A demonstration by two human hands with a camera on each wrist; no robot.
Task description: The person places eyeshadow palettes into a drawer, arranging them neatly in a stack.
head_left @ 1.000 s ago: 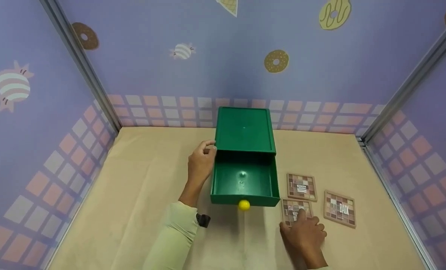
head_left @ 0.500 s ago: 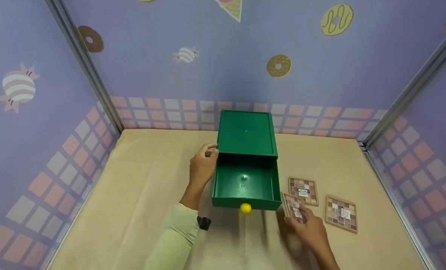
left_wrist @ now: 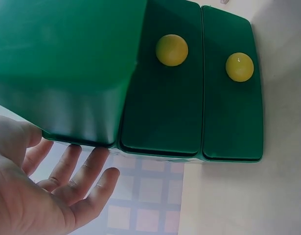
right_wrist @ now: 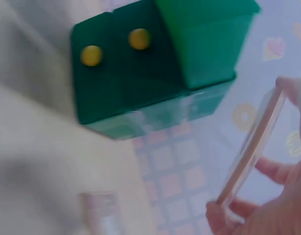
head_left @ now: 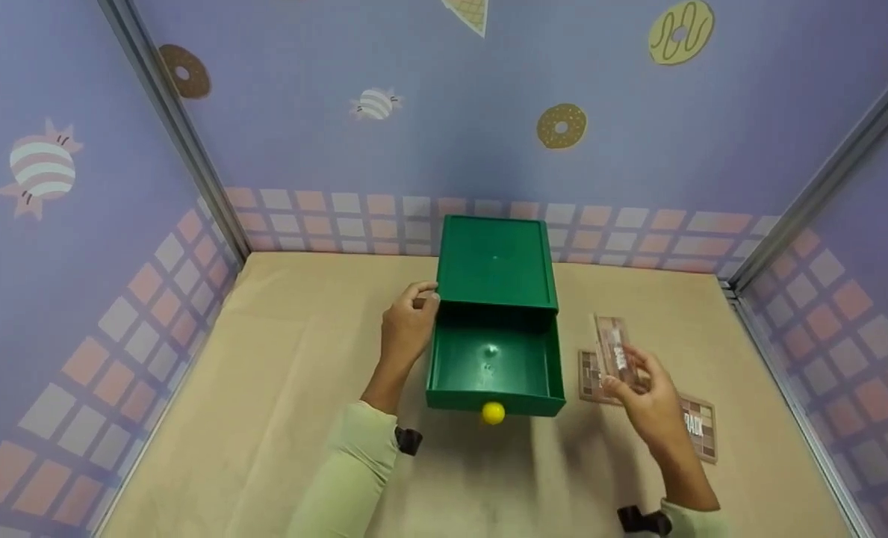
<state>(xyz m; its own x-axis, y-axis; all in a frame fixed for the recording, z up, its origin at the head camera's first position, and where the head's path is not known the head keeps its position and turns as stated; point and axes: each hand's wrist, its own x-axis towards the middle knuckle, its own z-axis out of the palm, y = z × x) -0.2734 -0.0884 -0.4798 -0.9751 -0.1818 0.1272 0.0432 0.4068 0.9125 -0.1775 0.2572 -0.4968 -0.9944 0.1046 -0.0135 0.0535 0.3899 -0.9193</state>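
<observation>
A green drawer cabinet [head_left: 496, 261] stands at the back, its top drawer [head_left: 466, 373] pulled out with nothing inside. The fingers of my left hand [head_left: 408, 326] touch the cabinet's left side; in the left wrist view this hand [left_wrist: 52, 191] has its fingertips spread along that side wall. To the right of the cabinet, my right hand [head_left: 653, 400] grips a makeup palette [head_left: 614, 347] by its edges, raised off the table and tilted. The right wrist view has this palette [right_wrist: 253, 147] edge-on between thumb and fingers.
Two more palettes lie on the table at the right: one palette [head_left: 588, 381] partly under the held one, another palette [head_left: 703, 430] partly behind my right forearm. A yellow knob [head_left: 493, 413] juts from the pulled-out drawer. Lower drawers [left_wrist: 162, 107] are closed. Printed walls surround the table.
My right hand has picked up the nearest palette from the table and moved it up and away, tilting it. The left hand stays at the cabinet's side.
</observation>
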